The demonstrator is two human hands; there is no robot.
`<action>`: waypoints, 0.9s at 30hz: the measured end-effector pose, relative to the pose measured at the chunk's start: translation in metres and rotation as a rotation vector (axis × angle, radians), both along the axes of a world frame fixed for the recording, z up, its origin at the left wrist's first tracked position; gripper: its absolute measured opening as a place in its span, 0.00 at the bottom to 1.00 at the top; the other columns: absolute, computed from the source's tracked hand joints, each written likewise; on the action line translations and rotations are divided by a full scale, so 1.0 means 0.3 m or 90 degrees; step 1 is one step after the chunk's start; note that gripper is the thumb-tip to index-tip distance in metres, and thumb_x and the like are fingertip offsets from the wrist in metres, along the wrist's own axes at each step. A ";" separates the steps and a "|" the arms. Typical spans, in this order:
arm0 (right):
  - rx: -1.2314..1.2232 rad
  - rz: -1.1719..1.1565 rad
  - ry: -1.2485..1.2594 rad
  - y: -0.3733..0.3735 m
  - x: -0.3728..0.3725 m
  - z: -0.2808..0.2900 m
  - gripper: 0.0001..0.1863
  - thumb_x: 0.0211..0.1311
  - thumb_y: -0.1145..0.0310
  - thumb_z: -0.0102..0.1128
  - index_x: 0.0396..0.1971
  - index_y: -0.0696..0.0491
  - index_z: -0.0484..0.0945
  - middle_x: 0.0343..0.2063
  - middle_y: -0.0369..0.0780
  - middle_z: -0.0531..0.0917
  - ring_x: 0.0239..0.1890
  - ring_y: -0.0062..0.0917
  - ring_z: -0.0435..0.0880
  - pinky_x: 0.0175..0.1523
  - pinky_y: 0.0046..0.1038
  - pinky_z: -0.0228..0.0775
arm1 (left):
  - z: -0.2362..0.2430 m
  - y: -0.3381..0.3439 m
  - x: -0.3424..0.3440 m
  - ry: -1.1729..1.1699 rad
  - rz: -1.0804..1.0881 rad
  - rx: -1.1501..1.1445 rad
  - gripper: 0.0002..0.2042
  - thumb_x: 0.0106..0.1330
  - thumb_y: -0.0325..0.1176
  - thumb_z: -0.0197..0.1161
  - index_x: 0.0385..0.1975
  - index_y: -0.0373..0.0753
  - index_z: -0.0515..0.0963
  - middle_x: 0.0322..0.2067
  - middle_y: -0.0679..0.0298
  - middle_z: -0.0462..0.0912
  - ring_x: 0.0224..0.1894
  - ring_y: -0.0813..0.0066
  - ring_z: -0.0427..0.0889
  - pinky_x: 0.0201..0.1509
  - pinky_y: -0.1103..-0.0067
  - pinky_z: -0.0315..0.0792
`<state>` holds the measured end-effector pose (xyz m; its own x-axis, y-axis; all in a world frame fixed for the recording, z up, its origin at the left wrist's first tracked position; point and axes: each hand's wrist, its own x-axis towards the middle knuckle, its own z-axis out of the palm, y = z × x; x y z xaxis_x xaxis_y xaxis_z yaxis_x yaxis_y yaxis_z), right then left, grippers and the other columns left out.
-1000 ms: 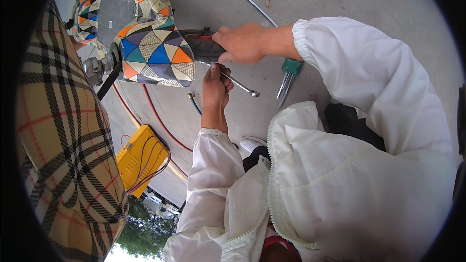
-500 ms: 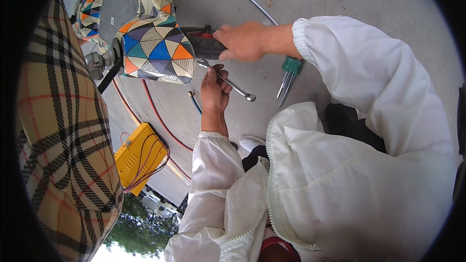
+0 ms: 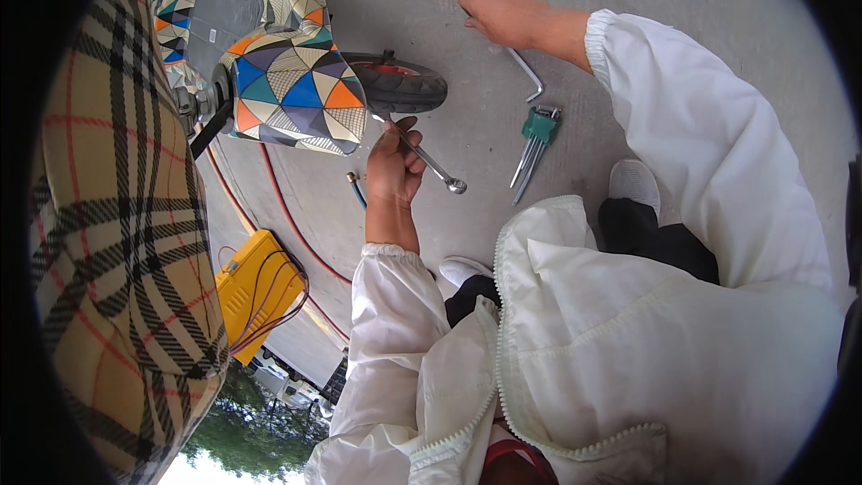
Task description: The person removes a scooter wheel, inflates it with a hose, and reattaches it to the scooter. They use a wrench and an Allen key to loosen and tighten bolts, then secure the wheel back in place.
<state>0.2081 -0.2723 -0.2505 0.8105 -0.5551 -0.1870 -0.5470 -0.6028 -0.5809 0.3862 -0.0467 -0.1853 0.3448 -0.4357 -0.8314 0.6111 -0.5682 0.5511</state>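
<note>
My left hand [image 3: 392, 166] is closed around a steel combination wrench [image 3: 437, 166]. The wrench's ring end sticks out to the right; its other end reaches the lower edge of the patterned scooter body [image 3: 292, 94], partly hidden by my fingers. Just above that hand is the black-tyred wheel [image 3: 404, 83] with a red rim. Farther right, my right hand [image 3: 510, 16] is down at the ground with curled fingers, closed on an L-shaped hex key [image 3: 528, 74]. Its bent end shows below the hand, and the fingers hide most of the long arm.
A green holder with several hex keys [image 3: 539, 135] lies on the concrete [image 3: 485, 144] between my arms. Red hoses [image 3: 292, 216], a blue hose end [image 3: 356, 187] and a yellow case with cables [image 3: 260, 292] are at the lower left. Plaid fabric [image 3: 126, 242] fills the left side.
My right hand has left the wheel and moved right and up to the hex key, uncovering the tyre. My left hand stays on the wrench, barely shifted.
</note>
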 end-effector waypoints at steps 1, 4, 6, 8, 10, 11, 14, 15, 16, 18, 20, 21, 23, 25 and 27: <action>-0.097 0.057 0.005 0.007 -0.029 -0.032 0.11 0.59 0.61 0.58 0.37 0.50 0.79 0.44 0.40 0.77 0.47 0.40 0.78 0.47 0.39 0.71 | 0.002 -0.003 -0.005 -0.003 0.001 -0.001 0.19 0.77 0.43 0.41 0.46 0.31 0.72 0.25 0.66 0.70 0.18 0.85 0.55 0.20 0.86 0.53; -0.300 0.307 -0.065 0.027 -0.093 -0.086 0.08 0.52 0.68 0.61 0.33 0.48 0.80 0.40 0.36 0.77 0.49 0.33 0.76 0.50 0.33 0.69 | 0.016 -0.010 -0.015 -0.013 0.005 0.005 0.19 0.77 0.43 0.41 0.45 0.31 0.72 0.25 0.66 0.70 0.18 0.84 0.55 0.20 0.86 0.53; -0.350 0.443 -0.058 0.034 -0.109 -0.084 0.08 0.51 0.70 0.61 0.33 0.46 0.81 0.39 0.34 0.76 0.51 0.29 0.74 0.53 0.29 0.67 | 0.015 -0.007 -0.013 -0.016 0.009 0.018 0.19 0.77 0.43 0.41 0.45 0.31 0.71 0.26 0.66 0.70 0.18 0.84 0.55 0.21 0.85 0.53; -0.345 0.524 0.031 0.037 -0.122 -0.057 0.09 0.53 0.72 0.61 0.35 0.45 0.81 0.39 0.33 0.76 0.53 0.26 0.72 0.57 0.25 0.63 | 0.014 -0.004 -0.007 -0.010 0.010 0.013 0.19 0.77 0.43 0.41 0.45 0.31 0.71 0.26 0.66 0.70 0.18 0.84 0.55 0.21 0.85 0.53; -0.345 0.558 0.023 0.010 -0.125 -0.052 0.10 0.54 0.71 0.60 0.37 0.46 0.80 0.38 0.33 0.76 0.53 0.26 0.72 0.57 0.26 0.64 | 0.013 -0.004 -0.008 0.001 0.011 0.007 0.19 0.77 0.43 0.41 0.46 0.31 0.71 0.26 0.66 0.70 0.19 0.84 0.56 0.21 0.85 0.53; -0.345 0.576 0.018 -0.005 -0.123 -0.049 0.10 0.54 0.71 0.60 0.38 0.47 0.79 0.38 0.33 0.76 0.53 0.26 0.72 0.56 0.27 0.64 | 0.010 -0.002 -0.004 0.006 0.014 0.003 0.19 0.77 0.43 0.41 0.46 0.31 0.71 0.26 0.66 0.70 0.19 0.84 0.56 0.21 0.85 0.53; -0.354 0.463 -0.070 -0.009 -0.132 -0.117 0.09 0.57 0.70 0.56 0.39 0.51 0.76 0.36 0.37 0.77 0.48 0.31 0.76 0.53 0.33 0.67 | 0.012 -0.023 -0.021 0.006 0.028 0.017 0.19 0.76 0.43 0.42 0.45 0.33 0.72 0.25 0.67 0.71 0.18 0.85 0.55 0.20 0.87 0.52; -0.274 0.373 -0.084 -0.009 -0.119 -0.104 0.09 0.59 0.70 0.54 0.39 0.52 0.75 0.36 0.40 0.77 0.47 0.34 0.77 0.52 0.35 0.68 | 0.016 -0.024 -0.025 -0.001 0.040 0.028 0.18 0.76 0.44 0.43 0.45 0.33 0.72 0.25 0.67 0.71 0.17 0.86 0.54 0.19 0.88 0.51; -0.195 0.284 -0.098 -0.002 -0.095 -0.091 0.09 0.60 0.70 0.53 0.40 0.54 0.74 0.37 0.42 0.78 0.45 0.37 0.78 0.50 0.37 0.69 | 0.018 -0.022 -0.024 -0.004 0.042 0.030 0.18 0.76 0.44 0.43 0.45 0.33 0.72 0.25 0.67 0.71 0.17 0.86 0.54 0.19 0.88 0.51; -0.040 0.093 -0.160 0.018 -0.037 -0.063 0.09 0.61 0.70 0.51 0.39 0.56 0.73 0.37 0.46 0.79 0.42 0.42 0.79 0.48 0.42 0.70 | 0.024 -0.011 -0.018 -0.011 0.047 0.032 0.18 0.76 0.44 0.43 0.46 0.33 0.72 0.25 0.68 0.71 0.17 0.86 0.54 0.19 0.88 0.51; 0.108 -0.121 -0.248 0.048 0.021 -0.063 0.09 0.62 0.71 0.49 0.39 0.58 0.73 0.36 0.51 0.80 0.40 0.48 0.80 0.45 0.45 0.70 | 0.020 -0.010 -0.013 -0.005 0.031 0.025 0.19 0.77 0.44 0.42 0.46 0.32 0.72 0.25 0.67 0.71 0.18 0.85 0.55 0.20 0.86 0.53; 0.146 -0.109 -0.250 0.050 0.041 -0.075 0.09 0.62 0.71 0.49 0.38 0.59 0.73 0.36 0.51 0.80 0.39 0.48 0.79 0.45 0.45 0.70 | 0.014 -0.015 -0.012 0.002 0.019 0.020 0.20 0.77 0.44 0.41 0.46 0.32 0.72 0.26 0.66 0.71 0.18 0.84 0.55 0.21 0.85 0.54; 0.231 -0.074 -0.264 0.055 0.101 -0.102 0.09 0.63 0.71 0.47 0.37 0.60 0.73 0.35 0.53 0.81 0.39 0.49 0.79 0.45 0.45 0.69 | 0.010 -0.017 -0.012 0.005 0.013 0.022 0.20 0.77 0.44 0.41 0.46 0.32 0.72 0.26 0.66 0.71 0.18 0.84 0.55 0.21 0.85 0.54; 0.275 -0.075 -0.234 0.086 0.145 -0.084 0.11 0.65 0.70 0.47 0.39 0.61 0.73 0.35 0.54 0.79 0.40 0.51 0.78 0.45 0.45 0.68 | 0.011 -0.009 -0.009 0.008 0.013 0.021 0.19 0.77 0.44 0.41 0.46 0.33 0.72 0.25 0.66 0.71 0.17 0.84 0.55 0.20 0.85 0.54; 0.293 -0.086 -0.236 0.109 0.168 -0.076 0.11 0.67 0.69 0.47 0.40 0.61 0.74 0.35 0.55 0.79 0.40 0.52 0.77 0.46 0.46 0.68 | 0.014 -0.012 -0.009 0.008 0.018 0.026 0.19 0.77 0.44 0.41 0.46 0.33 0.72 0.25 0.66 0.71 0.17 0.84 0.55 0.20 0.85 0.54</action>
<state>0.2583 -0.2396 -0.2734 0.7960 -0.5862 -0.1508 -0.3120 -0.1839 -0.9321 0.3835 -0.0503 -0.1811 0.3454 -0.3917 -0.8528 0.6340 -0.5727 0.5197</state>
